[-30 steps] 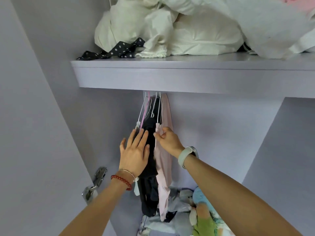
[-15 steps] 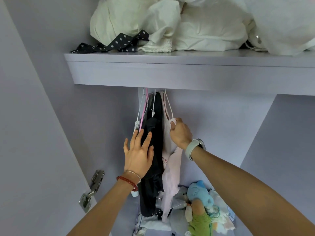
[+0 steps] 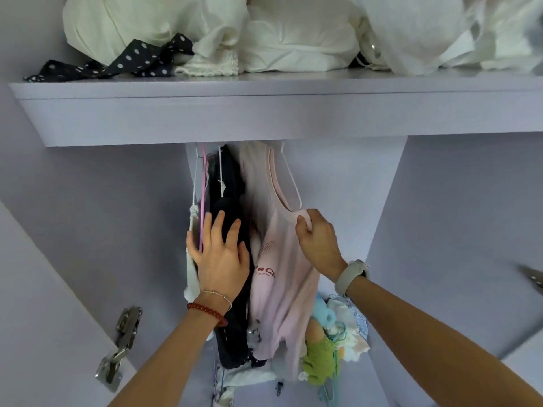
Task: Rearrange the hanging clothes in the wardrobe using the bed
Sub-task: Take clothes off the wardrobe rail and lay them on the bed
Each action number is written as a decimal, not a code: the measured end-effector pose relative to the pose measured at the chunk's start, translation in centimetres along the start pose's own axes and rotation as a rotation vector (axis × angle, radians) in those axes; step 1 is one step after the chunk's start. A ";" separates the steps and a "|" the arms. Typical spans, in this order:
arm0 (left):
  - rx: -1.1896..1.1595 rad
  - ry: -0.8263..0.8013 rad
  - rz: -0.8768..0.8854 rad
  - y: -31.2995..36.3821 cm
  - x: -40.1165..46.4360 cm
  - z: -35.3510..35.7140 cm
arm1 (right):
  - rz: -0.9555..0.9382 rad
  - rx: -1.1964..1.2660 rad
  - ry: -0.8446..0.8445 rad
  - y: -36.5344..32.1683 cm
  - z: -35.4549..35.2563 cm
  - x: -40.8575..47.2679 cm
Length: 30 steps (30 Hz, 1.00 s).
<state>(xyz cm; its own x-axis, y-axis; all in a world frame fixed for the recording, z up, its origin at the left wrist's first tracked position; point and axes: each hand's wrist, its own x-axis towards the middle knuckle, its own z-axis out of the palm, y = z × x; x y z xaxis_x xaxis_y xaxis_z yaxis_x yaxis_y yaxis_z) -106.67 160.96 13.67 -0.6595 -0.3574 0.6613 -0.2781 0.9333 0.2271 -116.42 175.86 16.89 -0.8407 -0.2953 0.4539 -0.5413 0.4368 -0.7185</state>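
Observation:
Under the lilac shelf (image 3: 264, 113) hangs a small bunch of clothes. My left hand (image 3: 219, 254) lies flat with spread fingers against the black garment (image 3: 232, 183), also touching a pink hanger (image 3: 202, 183) and a white garment (image 3: 191, 277) on the left. My right hand (image 3: 318, 240) pinches the shoulder of a pale pink top (image 3: 279, 277) with red lettering, held out to the right on its white hanger (image 3: 292, 179). The rail and the hanger hooks are hidden behind the shelf.
White bedding (image 3: 288, 30) and a black polka-dot cloth (image 3: 123, 61) are piled on the shelf. Soft toys and loose fabric (image 3: 326, 342) lie on the wardrobe floor. A metal door hinge (image 3: 119, 348) sticks out at lower left; another hinge (image 3: 533, 276) shows at the right edge.
My right hand has drawn the pink top to the right, away from the black garment, so its front now faces me. My left hand stays pressed on the dark clothes.

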 end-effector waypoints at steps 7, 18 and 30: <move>-0.339 -0.139 0.188 6.5 -0.2 2.2 | -0.010 -0.210 -0.027 5.0 -7.0 -10.0; -0.646 -0.505 0.711 21.2 -11.0 4.7 | 0.214 -0.623 -0.120 8.4 -23.5 -30.4; -1.209 -0.901 1.161 43.2 -34.7 -10.5 | 0.934 -0.768 0.460 0.9 -40.2 -61.4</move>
<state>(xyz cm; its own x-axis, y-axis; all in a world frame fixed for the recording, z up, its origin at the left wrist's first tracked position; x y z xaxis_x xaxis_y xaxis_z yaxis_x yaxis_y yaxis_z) -88.51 214.04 8.03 -0.3624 0.8383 0.4075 0.8124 0.0698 0.5790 -65.90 228.54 9.53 -0.7473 0.6349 0.1961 0.5095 0.7369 -0.4444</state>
